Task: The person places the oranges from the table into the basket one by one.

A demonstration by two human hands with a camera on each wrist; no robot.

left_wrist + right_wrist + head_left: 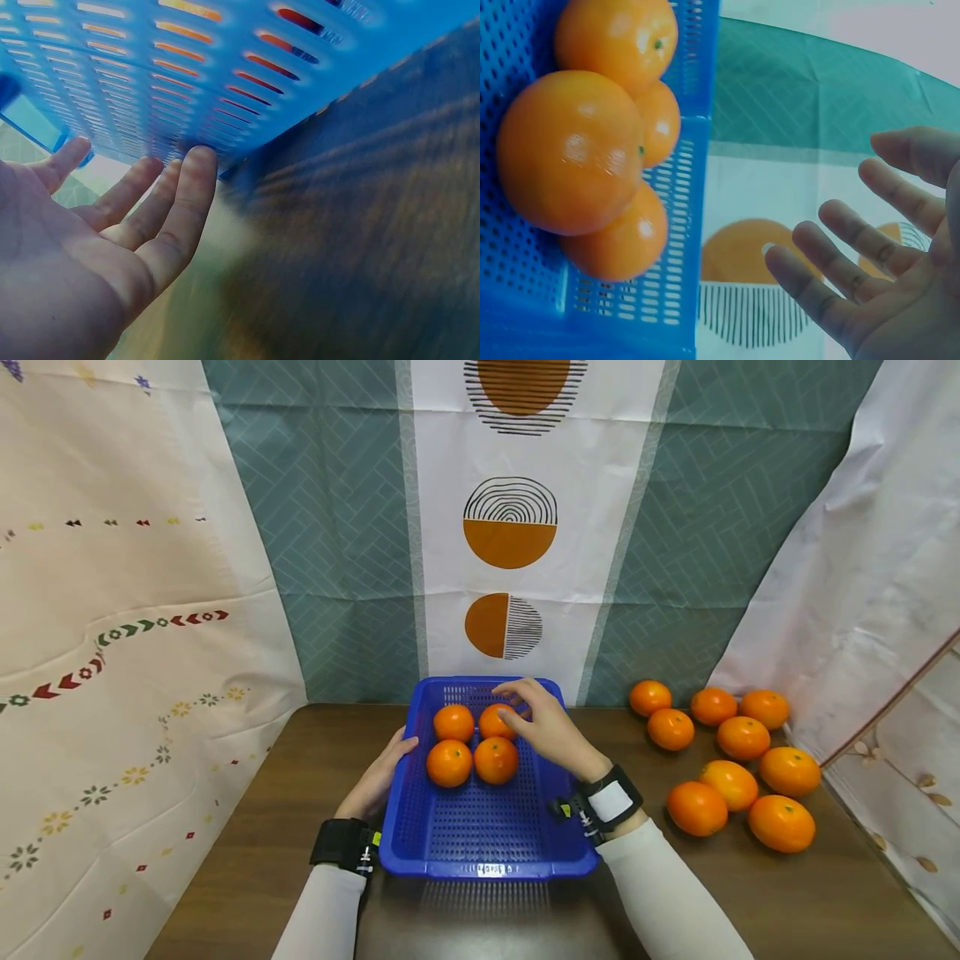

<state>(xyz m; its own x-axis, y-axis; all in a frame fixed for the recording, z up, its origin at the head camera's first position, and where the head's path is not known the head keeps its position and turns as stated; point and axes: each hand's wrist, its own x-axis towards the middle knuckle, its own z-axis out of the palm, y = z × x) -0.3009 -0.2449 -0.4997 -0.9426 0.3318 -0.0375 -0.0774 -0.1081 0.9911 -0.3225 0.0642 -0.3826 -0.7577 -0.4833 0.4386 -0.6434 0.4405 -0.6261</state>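
Note:
A blue perforated plastic basket [480, 835] stands on the brown table and holds several oranges [450, 762] in its far half. My left hand [378, 775] lies open against the basket's left wall [172, 90], fingers [187, 195] straight on the plastic. Over the basket's far right part hovers my right hand [543, 722], open with fingers spread, just above the back right orange [495, 721] and holding nothing. The right wrist view shows the oranges [574, 150] in the basket [679, 292] beside the empty open palm [885, 300].
A loose group of several more oranges [742, 737] lies on the table [825, 893] to the right of the basket. Patterned cloths hang behind and on both sides. Bare table surface shows in front of the basket.

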